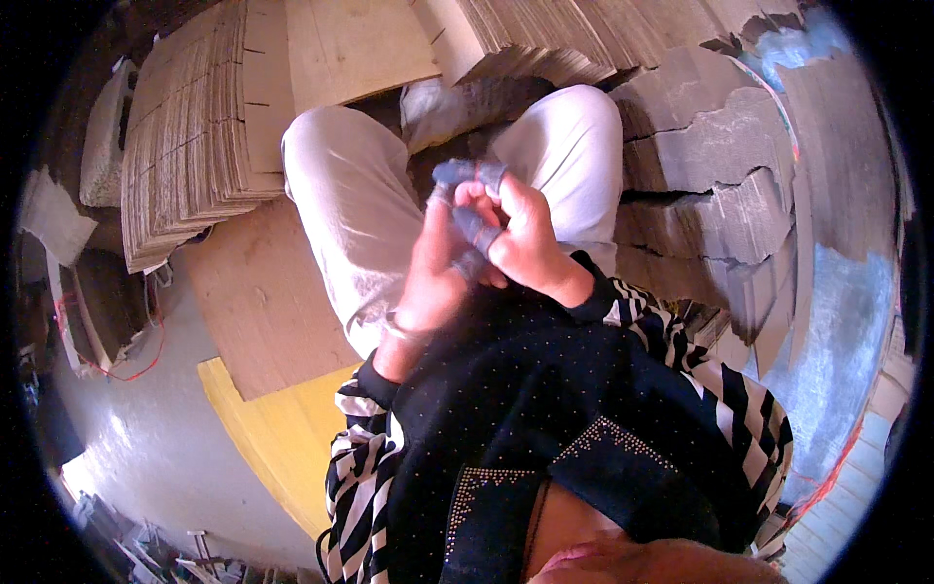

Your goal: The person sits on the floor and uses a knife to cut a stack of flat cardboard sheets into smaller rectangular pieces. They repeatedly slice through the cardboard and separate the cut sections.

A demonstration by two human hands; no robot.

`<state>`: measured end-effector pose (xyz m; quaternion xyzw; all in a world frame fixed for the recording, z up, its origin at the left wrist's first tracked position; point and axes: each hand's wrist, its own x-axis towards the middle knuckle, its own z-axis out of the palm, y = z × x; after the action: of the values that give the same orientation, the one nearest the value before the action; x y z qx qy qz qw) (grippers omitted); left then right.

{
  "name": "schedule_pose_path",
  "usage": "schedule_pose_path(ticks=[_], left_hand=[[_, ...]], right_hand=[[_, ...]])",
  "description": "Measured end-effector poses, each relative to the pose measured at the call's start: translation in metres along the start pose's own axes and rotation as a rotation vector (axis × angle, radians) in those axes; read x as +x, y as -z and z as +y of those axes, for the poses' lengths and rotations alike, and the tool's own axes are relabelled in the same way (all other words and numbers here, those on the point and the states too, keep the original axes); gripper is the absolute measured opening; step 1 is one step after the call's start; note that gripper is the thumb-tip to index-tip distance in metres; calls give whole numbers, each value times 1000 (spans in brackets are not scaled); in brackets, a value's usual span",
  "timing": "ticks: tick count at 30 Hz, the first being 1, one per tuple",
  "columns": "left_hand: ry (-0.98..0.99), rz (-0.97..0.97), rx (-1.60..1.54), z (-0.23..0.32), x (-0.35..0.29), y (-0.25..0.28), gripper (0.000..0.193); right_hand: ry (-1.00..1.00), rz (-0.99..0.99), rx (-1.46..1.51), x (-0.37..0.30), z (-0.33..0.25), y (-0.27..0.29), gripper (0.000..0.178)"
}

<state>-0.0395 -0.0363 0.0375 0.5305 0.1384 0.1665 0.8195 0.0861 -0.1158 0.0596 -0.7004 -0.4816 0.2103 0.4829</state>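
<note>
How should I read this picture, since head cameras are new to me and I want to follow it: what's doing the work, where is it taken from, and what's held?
There is no robot here, only a person. One wide, round-looking lens worn on the head looks down, so straight edges bend and the corners go black.

You see knees in light trousers, with the left hand and right hand close together over the lap. Some fingers wear grey coverings. Whether anything is held between them, I cannot tell.

At the left, a brown board and a yellow sheet lie beside grey floor. Stacked cardboard stands beyond, and darker layered sheets are at the right.
</note>
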Motion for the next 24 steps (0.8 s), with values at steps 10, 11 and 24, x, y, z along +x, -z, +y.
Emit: schedule_pose_path(ticks=[10,11,24], left_hand=[[-277,108,1148,-30,2,-6,95],[-219,32,890,-28,5,-7,94],[-201,441,353,35,-35,75,33]], right_hand=[[-494,-44,1719,48,25,1,32],[-506,-30,1729,49,25,4,32],[-174,72,637,107,32,11,26]])
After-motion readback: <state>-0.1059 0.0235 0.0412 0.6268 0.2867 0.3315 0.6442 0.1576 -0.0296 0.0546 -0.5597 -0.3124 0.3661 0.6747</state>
